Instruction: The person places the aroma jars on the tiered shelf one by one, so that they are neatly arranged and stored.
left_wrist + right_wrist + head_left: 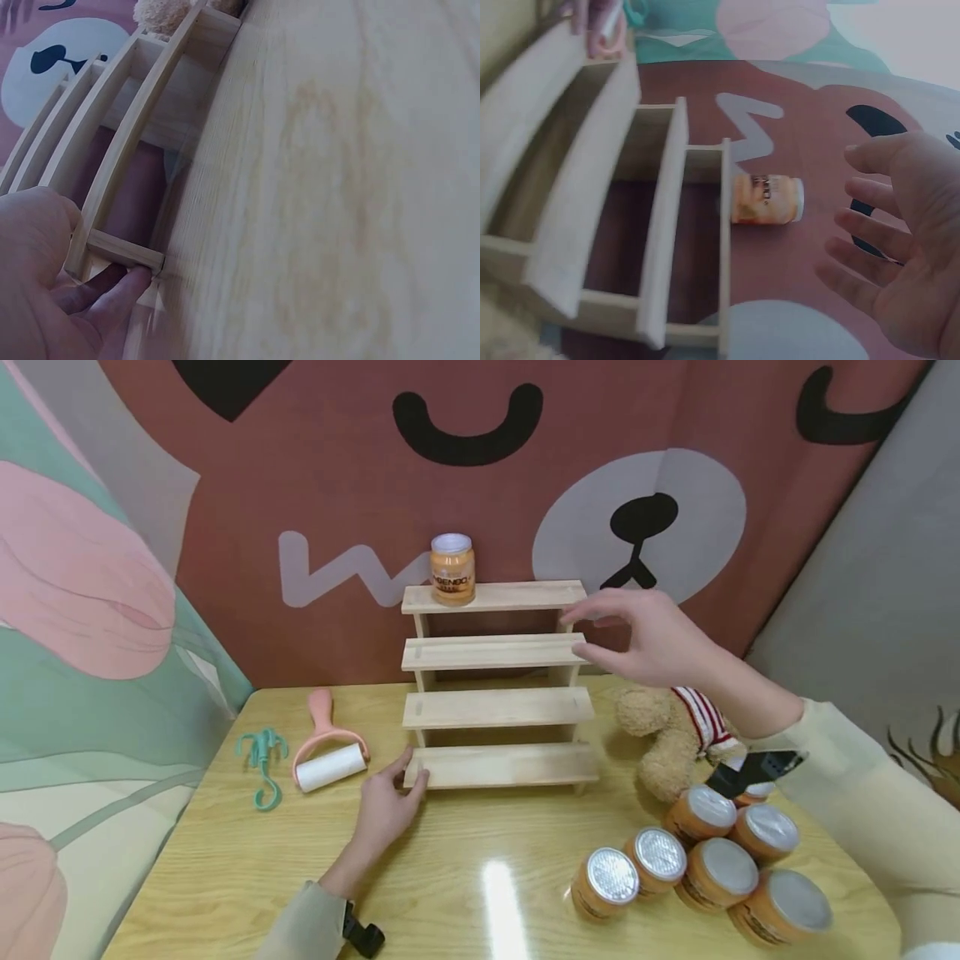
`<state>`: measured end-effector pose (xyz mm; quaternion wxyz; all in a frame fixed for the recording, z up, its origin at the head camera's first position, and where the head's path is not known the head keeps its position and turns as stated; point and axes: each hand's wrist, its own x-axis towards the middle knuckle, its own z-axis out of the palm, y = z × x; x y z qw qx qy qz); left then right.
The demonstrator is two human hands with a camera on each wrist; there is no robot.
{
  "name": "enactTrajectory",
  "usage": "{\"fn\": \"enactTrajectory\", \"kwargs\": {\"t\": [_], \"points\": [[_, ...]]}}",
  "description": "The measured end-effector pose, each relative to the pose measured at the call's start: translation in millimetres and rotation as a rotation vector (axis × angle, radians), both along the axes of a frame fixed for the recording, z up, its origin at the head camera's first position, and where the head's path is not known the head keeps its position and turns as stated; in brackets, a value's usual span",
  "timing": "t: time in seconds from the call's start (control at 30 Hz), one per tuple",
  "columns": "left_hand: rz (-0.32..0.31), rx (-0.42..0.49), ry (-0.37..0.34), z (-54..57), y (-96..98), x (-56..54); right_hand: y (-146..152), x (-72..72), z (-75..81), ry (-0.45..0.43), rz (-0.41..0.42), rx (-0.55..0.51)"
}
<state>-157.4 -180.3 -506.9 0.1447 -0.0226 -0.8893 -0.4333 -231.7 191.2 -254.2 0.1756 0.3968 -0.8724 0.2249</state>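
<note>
A four-tier wooden step rack (501, 708) stands at the back of the table. On the left of its top tier sits an upright orange jar (453, 570) with a pale lid; the right wrist view shows the jar (766, 199) at the rack's top edge. My left hand (388, 802) grips the left end of the lowest tier, the thumb over the board and fingers (112, 296) against the side support. My right hand (637, 635) hovers near the right end of the upper tiers, fingers apart and holding nothing.
Several orange jars (720, 870) with silvery lids cluster at the front right. Behind them a teddy bear (667, 735) in a striped shirt lies beside the rack. Left of the rack are a pink-handled lint roller (330, 767) and a green hook (264, 767).
</note>
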Motion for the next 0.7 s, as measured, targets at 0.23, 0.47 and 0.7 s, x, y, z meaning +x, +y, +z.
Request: {"fn": "enactTrajectory", "kwargs": {"t": [0.23, 0.47, 0.7], "points": [[0.012, 0.033, -0.023, 1.2, 2.7, 2.0, 32.0, 37.6, -26.5, -0.012, -0.015, 0.06], [-0.006, 0.047, -0.046, 1.5, 2.5, 5.3, 55.9, 75.0, -60.0, -0.074, 0.055, 0.081], [-0.003, 0.062, -0.035, -0.5, 0.7, 4.4, 55.5, 100.3, -95.3, -0.18, 0.232, 0.107]]}}
